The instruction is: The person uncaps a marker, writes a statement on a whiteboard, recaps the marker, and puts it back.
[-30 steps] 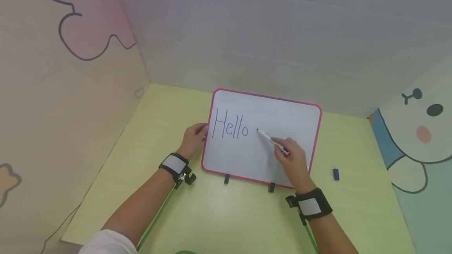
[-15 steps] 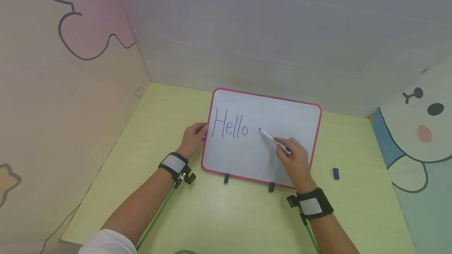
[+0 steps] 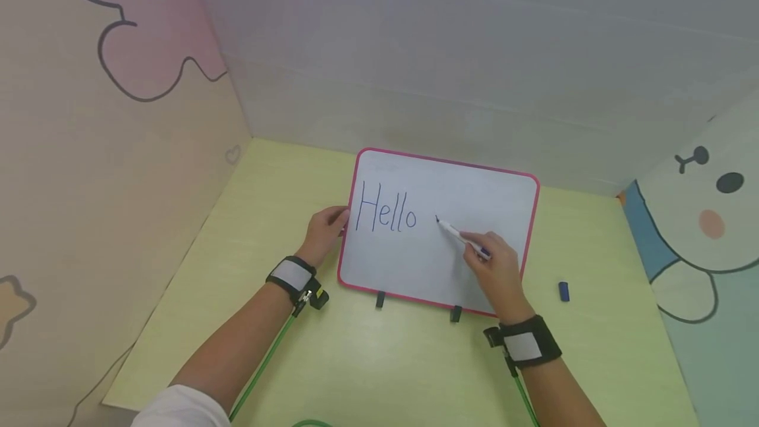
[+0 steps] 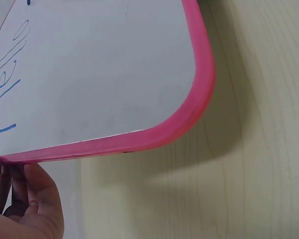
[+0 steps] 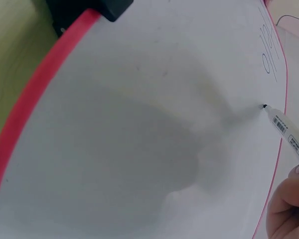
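Observation:
A whiteboard (image 3: 397, 262) with a pink frame leans back on the table, the word "Hello" (image 3: 388, 211) written in blue on its left half. My left hand (image 3: 323, 236) pinches the board's left edge; the left wrist view shows the thumb and fingers (image 4: 42, 194) at the pink rim. Between the fingers of my right hand (image 3: 495, 275) is a white marker (image 3: 449, 229), uncapped and slanted. Its dark tip is at the board surface right of "Hello", at the lower end of a short stroke. The right wrist view shows the marker's printed barrel (image 5: 288, 132).
A blue marker cap (image 3: 564, 291) lies on the pale yellow table (image 3: 367, 361) right of the board. Two black feet (image 3: 381, 299) stick out under the board's lower edge. Green cables (image 3: 267, 361) run from both wrist straps. Walls with cartoon drawings stand close around the table.
The marker tip has moved slightly right, then a little down, and a short stroke now shows above it. My left hand and the board have stayed in place.

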